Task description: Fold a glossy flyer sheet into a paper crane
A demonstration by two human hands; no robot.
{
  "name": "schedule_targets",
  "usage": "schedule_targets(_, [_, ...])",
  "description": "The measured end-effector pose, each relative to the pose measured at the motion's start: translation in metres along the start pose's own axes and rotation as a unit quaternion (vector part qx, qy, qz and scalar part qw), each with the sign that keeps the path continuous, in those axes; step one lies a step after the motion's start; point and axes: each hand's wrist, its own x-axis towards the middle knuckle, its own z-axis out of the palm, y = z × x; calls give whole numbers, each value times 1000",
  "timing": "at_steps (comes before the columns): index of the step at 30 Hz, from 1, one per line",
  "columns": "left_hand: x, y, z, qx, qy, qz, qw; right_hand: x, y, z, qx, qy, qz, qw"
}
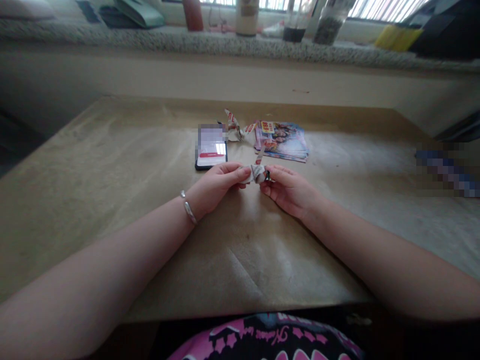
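Between my two hands is a small twisted piece of printed paper (pixel 257 173), with a narrow strip sticking up from its middle. My left hand (pixel 221 182), a silver bangle at its wrist, pinches the paper's left end between thumb and fingers. On the other end, my right hand (pixel 287 187) is closed with thumb and fingertips. A similar folded paper piece (pixel 240 132) with red print lies just beyond, its pointed ends raised. Near my left hand a phone (pixel 211 150) lies face up with its screen lit.
Right of the far paper piece sits a stack of colourful printed sheets (pixel 285 140). The brown table (pixel 180 270) reaches a wall under a granite sill (pixel 210 42). Jars (pixel 330 22) and bottles stand on the sill. A blurred, dark bluish object (pixel 450 172) lies far right.
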Motion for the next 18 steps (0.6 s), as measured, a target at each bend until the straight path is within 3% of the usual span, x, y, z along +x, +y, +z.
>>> schedule_targets(18, [0, 1, -2, -1, -30, 3, 1000, 0, -3, 1, 40, -20, 15, 999])
